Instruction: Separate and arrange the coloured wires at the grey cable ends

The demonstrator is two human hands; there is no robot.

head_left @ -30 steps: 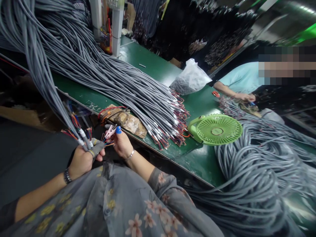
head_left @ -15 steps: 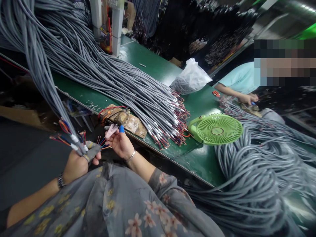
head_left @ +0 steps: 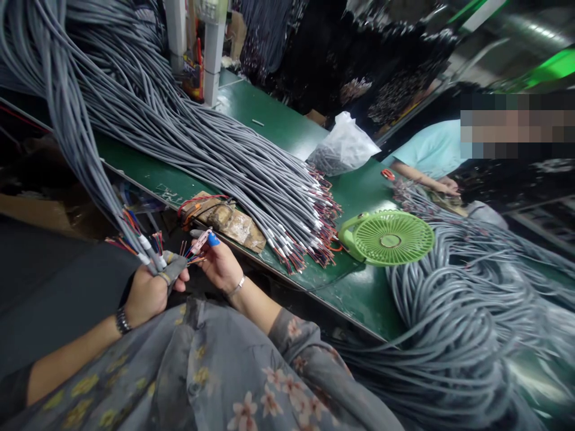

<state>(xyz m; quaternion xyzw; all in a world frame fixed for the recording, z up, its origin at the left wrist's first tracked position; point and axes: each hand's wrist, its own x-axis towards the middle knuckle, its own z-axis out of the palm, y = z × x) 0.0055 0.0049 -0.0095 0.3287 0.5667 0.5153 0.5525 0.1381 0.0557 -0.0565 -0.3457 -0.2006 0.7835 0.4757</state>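
My left hand (head_left: 150, 293) is closed round the ends of a few grey cables (head_left: 135, 236) that hang down from a big bundle at the upper left; coloured wire tips fan out above my fingers. My right hand (head_left: 218, 263), with blue and pink finger covers, pinches the thin coloured wires (head_left: 191, 254) sticking out of one cable end beside my left hand. Both hands are below the near edge of the green table (head_left: 368, 293), above my flowered lap.
A thick bundle of grey cables (head_left: 233, 161) lies across the table, stripped ends toward a green fan (head_left: 389, 236). A brown wrapped tool (head_left: 229, 218) lies at the table edge. Another cable heap (head_left: 453, 317) fills the right. A white bag (head_left: 344, 146) and a co-worker's hands (head_left: 442, 185) lie beyond.
My left hand dipped left and down with the cable ends, then came back up. My right hand stayed on the wire tips, fingers shifting slightly. The view drifted a little.
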